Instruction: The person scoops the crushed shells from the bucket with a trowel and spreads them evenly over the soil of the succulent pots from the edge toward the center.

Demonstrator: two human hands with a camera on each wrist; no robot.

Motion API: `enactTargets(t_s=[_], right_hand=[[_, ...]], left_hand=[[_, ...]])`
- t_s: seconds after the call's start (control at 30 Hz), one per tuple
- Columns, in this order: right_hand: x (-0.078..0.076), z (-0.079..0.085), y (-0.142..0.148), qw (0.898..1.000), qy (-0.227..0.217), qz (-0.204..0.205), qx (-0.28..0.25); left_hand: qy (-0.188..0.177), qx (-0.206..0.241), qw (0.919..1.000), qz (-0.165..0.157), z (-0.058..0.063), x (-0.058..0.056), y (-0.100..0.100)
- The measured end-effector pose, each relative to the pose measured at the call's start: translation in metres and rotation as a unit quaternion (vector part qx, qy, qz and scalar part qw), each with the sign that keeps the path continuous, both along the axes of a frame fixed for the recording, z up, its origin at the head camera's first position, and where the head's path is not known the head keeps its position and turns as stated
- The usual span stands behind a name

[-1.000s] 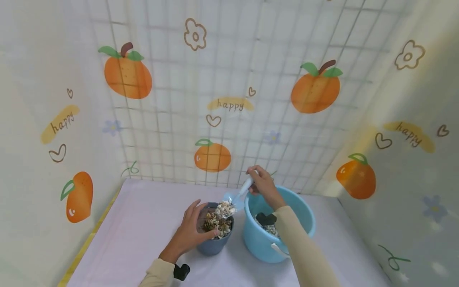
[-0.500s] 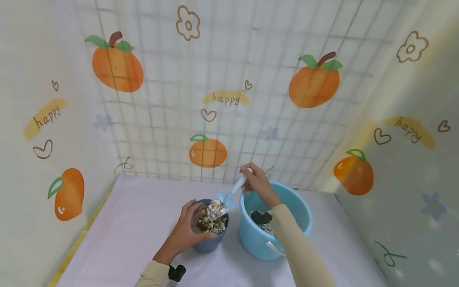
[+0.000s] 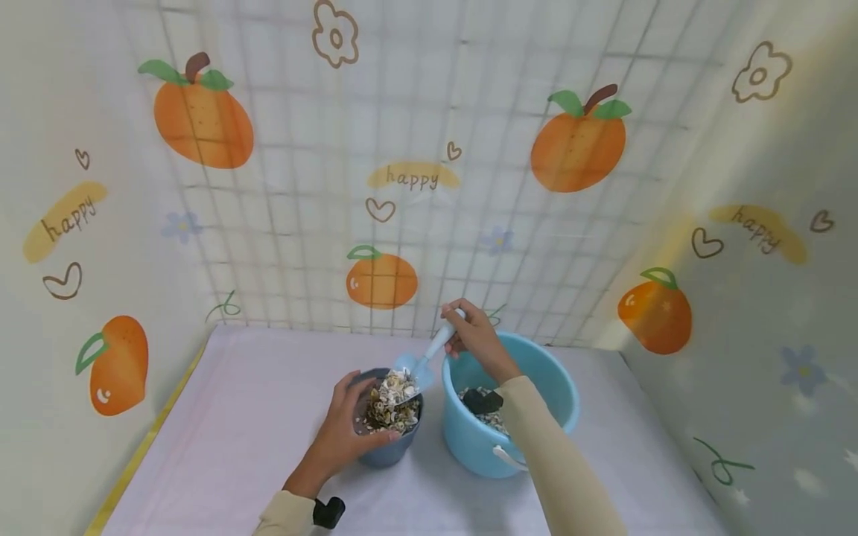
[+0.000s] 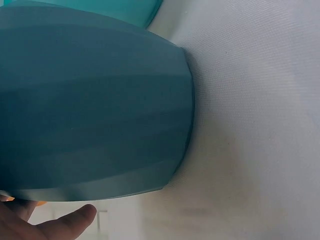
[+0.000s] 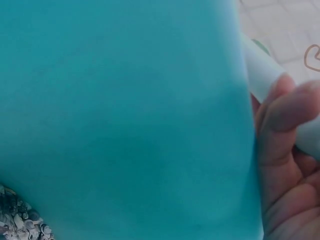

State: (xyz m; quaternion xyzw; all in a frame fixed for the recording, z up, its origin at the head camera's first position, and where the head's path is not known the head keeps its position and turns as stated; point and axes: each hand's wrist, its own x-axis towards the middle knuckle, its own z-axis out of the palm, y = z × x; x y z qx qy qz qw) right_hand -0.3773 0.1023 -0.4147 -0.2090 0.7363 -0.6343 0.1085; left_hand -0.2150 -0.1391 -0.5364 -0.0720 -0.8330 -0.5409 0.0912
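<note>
In the head view my left hand steadies a dark grey-blue flower pot, thumb over its near rim and fingers round the far side. Brownish, chip-like potting material fills much of the pot. My right hand grips the handle of a light blue trowel. Its blade tilts down over the pot, with a heap of paler chips on it. In the left wrist view the pot's side stands on the cloth, fingers beside it.
A light blue bucket with a white handle stands right of the pot, under my right forearm. Pale chips lie inside it. A white cloth covers the table; a printed curtain over a wire grid encloses it.
The trowel blade has come slightly further left over the pot, still carrying its heap. My left hand keeps its place on the pot. The head view has shifted a little.
</note>
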Motion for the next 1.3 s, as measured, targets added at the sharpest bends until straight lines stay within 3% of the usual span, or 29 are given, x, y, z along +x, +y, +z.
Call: enactTargets(t_s=[0.5, 0.73, 0.93, 1.3], right_hand=[[-0.002, -0.001, -0.003, 1.000, 0.007, 0.009, 0.002], [0.002, 0.007, -0.004, 1.000, 0.002, 0.012, 0.007], [0.000, -0.001, -0.005, 1.000, 0.019, -0.006, 0.011], [-0.004, -0.005, -0.003, 0.999, 0.029, 0.002, 0.027]], left_hand=[[0.004, -0.008, 0.9995, 0.030, 0.001, 0.006, 0.006], [0.006, -0.014, 0.9991, 0.039, 0.003, 0.007, 0.009], [0.015, -0.025, 0.9982, 0.053, 0.001, 0.007, 0.013], [0.014, -0.027, 0.9973, 0.066, 0.000, 0.009, 0.017]])
